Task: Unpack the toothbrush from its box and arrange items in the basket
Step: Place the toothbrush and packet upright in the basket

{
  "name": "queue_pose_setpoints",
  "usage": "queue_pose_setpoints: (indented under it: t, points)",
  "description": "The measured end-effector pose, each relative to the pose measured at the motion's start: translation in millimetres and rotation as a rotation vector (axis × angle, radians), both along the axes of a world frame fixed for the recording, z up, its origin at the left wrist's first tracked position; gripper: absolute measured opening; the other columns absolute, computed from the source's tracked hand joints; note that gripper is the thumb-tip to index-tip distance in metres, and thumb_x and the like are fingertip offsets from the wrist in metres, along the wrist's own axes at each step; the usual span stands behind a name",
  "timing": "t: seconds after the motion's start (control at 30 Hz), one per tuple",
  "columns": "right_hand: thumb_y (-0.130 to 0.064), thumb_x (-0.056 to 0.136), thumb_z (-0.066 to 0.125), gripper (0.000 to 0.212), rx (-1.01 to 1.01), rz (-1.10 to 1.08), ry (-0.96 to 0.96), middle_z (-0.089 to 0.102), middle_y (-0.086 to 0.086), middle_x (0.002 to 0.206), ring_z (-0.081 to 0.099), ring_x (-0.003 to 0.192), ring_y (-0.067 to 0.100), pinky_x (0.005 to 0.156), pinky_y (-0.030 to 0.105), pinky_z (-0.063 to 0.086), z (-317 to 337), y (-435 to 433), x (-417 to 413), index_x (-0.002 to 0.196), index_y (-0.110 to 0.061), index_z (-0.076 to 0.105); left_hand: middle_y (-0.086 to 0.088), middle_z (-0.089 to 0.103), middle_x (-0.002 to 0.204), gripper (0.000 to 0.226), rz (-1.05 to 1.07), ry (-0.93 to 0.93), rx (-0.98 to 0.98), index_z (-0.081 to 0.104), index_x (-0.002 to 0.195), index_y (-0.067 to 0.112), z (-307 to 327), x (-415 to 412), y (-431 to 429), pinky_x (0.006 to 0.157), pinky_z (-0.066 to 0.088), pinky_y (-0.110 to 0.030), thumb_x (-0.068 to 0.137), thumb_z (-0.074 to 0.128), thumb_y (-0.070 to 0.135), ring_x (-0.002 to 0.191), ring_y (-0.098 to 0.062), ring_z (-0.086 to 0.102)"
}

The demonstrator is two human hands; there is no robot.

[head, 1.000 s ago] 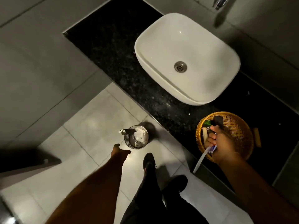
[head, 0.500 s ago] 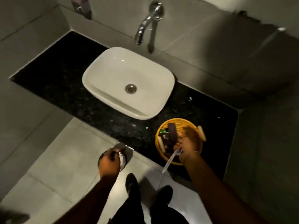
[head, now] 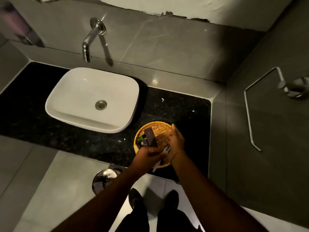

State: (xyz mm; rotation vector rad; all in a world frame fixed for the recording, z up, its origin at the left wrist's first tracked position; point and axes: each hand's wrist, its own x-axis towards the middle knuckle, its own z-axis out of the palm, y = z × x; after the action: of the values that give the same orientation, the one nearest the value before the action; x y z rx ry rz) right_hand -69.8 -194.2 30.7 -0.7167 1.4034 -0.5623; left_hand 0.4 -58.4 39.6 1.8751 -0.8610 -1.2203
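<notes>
A round woven basket [head: 158, 128] sits on the black counter, right of the sink. Inside it lie a dark flat box [head: 150, 137], a small dark packet with a round logo [head: 143, 143] and a green item [head: 140, 137]. My right hand [head: 175, 141] is over the basket's right side, closed on a white toothbrush [head: 164, 152] whose handle end sticks out below the basket rim. My left hand [head: 148, 154] meets it at the basket's front edge, its fingers on the toothbrush too. The brush head is hidden between the hands.
A white basin [head: 93, 99] with a wall tap [head: 90, 41] stands at the left of the black counter [head: 184, 111]. A metal bin [head: 104, 179] sits on the floor below the counter edge. A towel ring [head: 260, 101] hangs on the right wall. My shoes [head: 138, 200] are on the floor.
My left hand has come up from the floor bin to the basket and joined my right hand on the toothbrush. The view has tilted up toward the wall.
</notes>
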Motion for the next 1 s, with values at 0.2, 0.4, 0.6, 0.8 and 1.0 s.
queue_pose_setpoints:
  t: [0.2,0.4,0.6,0.8,1.0]
  points:
    - [-0.038,0.100,0.052,0.024,0.138,-0.082,-0.132,0.043,-0.004,0.067,0.039,0.055,0.010,0.052,0.024,0.036,-10.0,-13.7,1.7,0.101,-0.019,0.066,-0.027,0.084,0.095,0.016,0.129,0.093,0.093,0.085,0.105,0.001,-5.7,-5.2,-3.1,0.052,0.055,-0.015,0.101,0.074,0.012,0.050,-0.002,0.069]
    - [-0.039,0.098,0.043,0.034,0.314,-0.132,-0.154,0.039,-0.003,0.071,0.037,0.061,0.011,0.060,0.025,0.039,-24.1,-37.5,-9.2,0.109,-0.022,0.070,-0.023,0.085,0.107,0.024,0.267,0.293,0.152,0.080,0.118,0.007,-15.4,-7.1,3.1,0.059,0.055,-0.023,0.106,0.069,0.024,0.062,-0.010,0.076]
    - [-0.010,0.090,0.036,0.025,0.377,-0.081,-0.048,0.042,0.004,0.067,0.043,0.056,0.018,0.052,0.027,0.048,-42.2,-53.3,-26.9,0.066,-0.014,0.042,-0.022,0.083,0.112,0.024,0.408,0.421,0.189,0.079,0.119,0.011,-24.8,-5.3,12.2,0.069,0.062,-0.034,0.108,0.065,0.028,0.082,-0.024,0.080]
    - [-0.002,0.098,0.031,0.037,0.350,0.107,-0.072,0.056,0.008,0.078,0.050,0.065,0.016,0.060,0.033,0.046,-41.3,-51.1,-31.4,0.106,-0.015,0.065,-0.015,0.080,0.123,0.019,0.618,0.426,0.243,0.085,0.114,0.023,-39.7,-0.8,15.8,0.086,0.048,-0.038,0.103,0.072,0.031,0.106,-0.028,0.069]
    - [0.011,0.095,0.047,0.032,0.333,0.229,-0.109,0.063,0.022,0.108,0.067,0.081,0.029,0.077,0.044,0.059,-51.7,-31.8,-30.7,0.112,-0.012,0.060,-0.021,0.080,0.106,0.028,0.698,0.292,0.247,0.076,0.129,-0.002,-51.9,8.0,-16.8,0.085,0.068,-0.045,0.104,0.067,0.008,0.092,-0.037,0.080]
